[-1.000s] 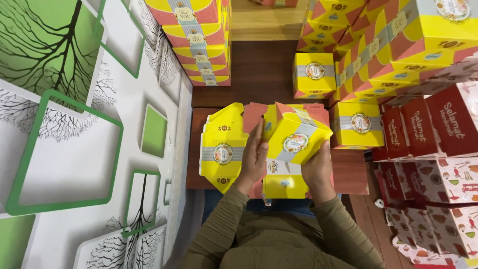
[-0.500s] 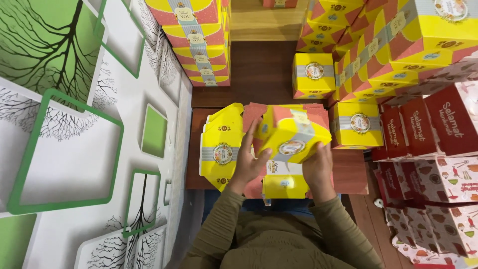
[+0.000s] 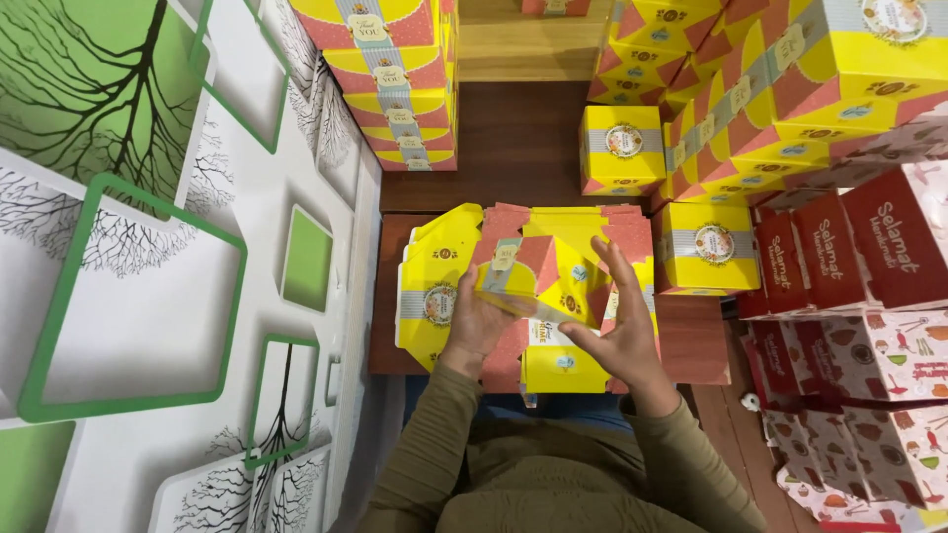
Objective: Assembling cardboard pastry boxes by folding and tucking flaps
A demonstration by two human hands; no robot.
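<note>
Over the dark wooden table [image 3: 513, 148], my left hand [image 3: 476, 321] clamps the half-folded yellow-and-pink carton [image 3: 538, 281]; my right hand [image 3: 614, 331], fingers apart, should press its flap squarely along the crease.

A small packing or storage room, possibly at the back of a shop. Stacks of yellow boxes [image 3: 790, 89] crowd the far edge of a dark wooden table [image 3: 513, 138], red boxes [image 3: 869, 247] pile at right, and tree-patterned wallpaper [image 3: 128, 197] covers the left wall.
</note>
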